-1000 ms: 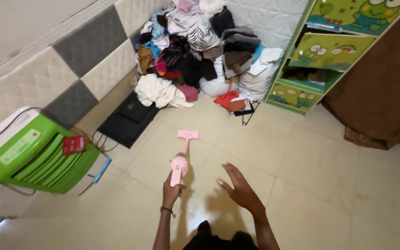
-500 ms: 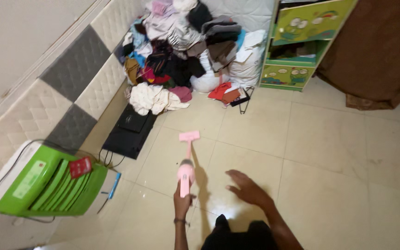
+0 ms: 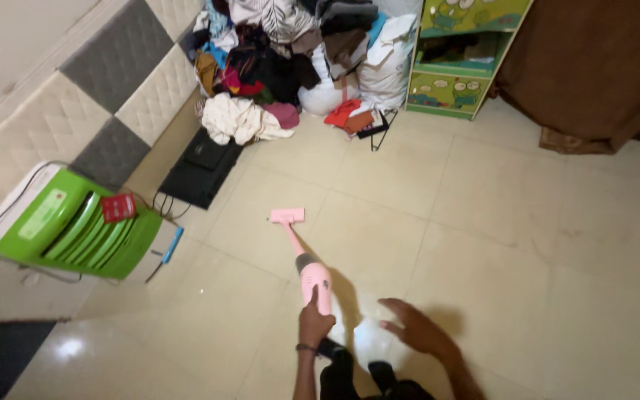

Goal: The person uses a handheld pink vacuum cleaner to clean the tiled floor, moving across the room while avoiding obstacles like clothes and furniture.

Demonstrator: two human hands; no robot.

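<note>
Since the earlier frame the view has swung back and right; clothes pile and green shelf now sit higher in frame, and the pink handheld vacuum with flat nozzle (image 3: 301, 255) angles up-left instead of straight ahead. Left hand (image 3: 314, 324) fist-wrapped round the vacuum's rear handle, nozzle head on the cream tiled floor (image 3: 527, 244) well ahead of both hands. Right hand (image 3: 416, 330) empty, fingers spread, hovering low just right of the vacuum body. Green-and-white air cooler (image 3: 68, 226) far left
</note>
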